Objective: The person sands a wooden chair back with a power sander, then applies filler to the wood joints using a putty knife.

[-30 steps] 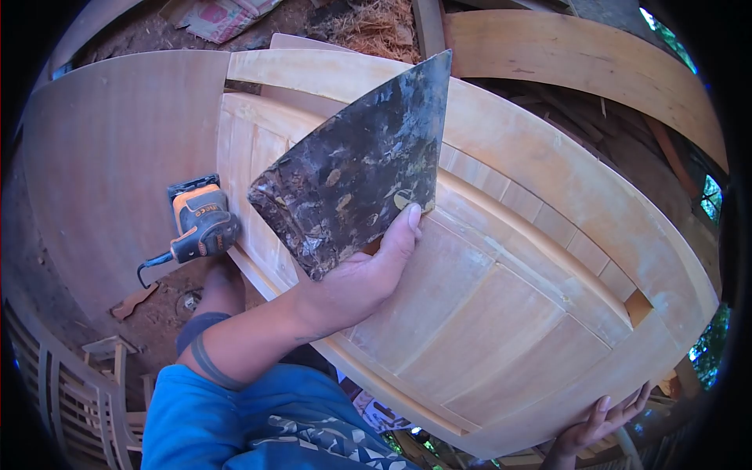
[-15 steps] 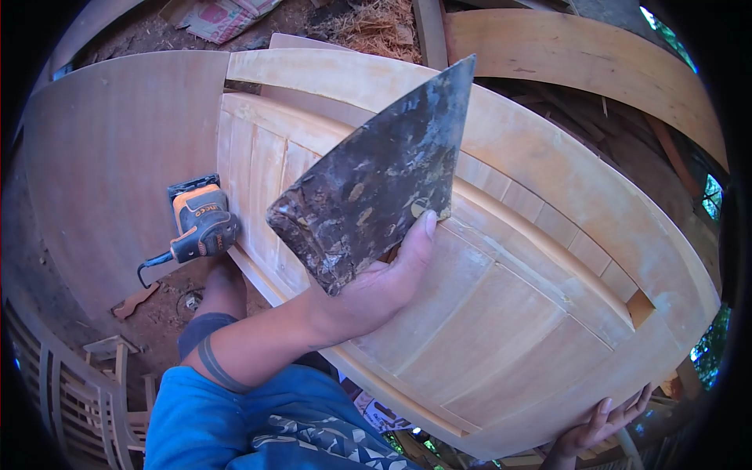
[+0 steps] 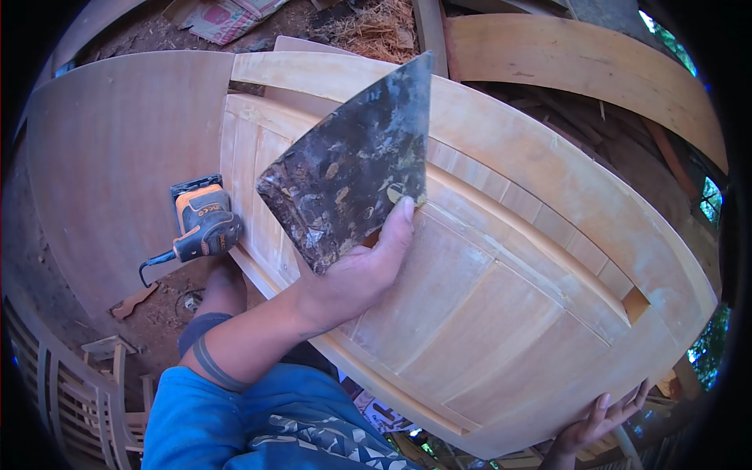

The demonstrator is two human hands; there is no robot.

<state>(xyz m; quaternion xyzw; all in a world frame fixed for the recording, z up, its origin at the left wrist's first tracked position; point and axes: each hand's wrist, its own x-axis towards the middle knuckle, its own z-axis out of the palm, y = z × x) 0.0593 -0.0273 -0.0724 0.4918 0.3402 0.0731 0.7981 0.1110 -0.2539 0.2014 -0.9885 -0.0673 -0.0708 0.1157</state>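
My left hand point(image 3: 364, 266) holds a flat, dark four-cornered plate point(image 3: 352, 157) smeared with dried patches, its thumb pressed on the lower right corner. A small brown bit shows between plate and hand; what it belongs to is hidden. Beneath the plate lies a large pale wooden panel point(image 3: 486, 345) with frame strips, a curved outer rail and a long slot. At the panel's lower right edge rests my right hand point(image 3: 599, 423), fingers stretched and apart. An orange and black power sander point(image 3: 205, 223) sits on the smooth curved board point(image 3: 125, 157) to the left.
Slatted wooden pieces point(image 3: 70, 384) stand at the lower left. Wood shavings point(image 3: 380, 31) and a torn printed bag point(image 3: 227, 17) lie on the ground at the top. A broad curved plank point(image 3: 580, 59) spans the upper right. The sander's cord point(image 3: 143, 270) hangs past the board's edge.
My left hand has moved left and slightly up with the dark plate, which now stands a little more upright. My right hand and the sander have hardly moved.
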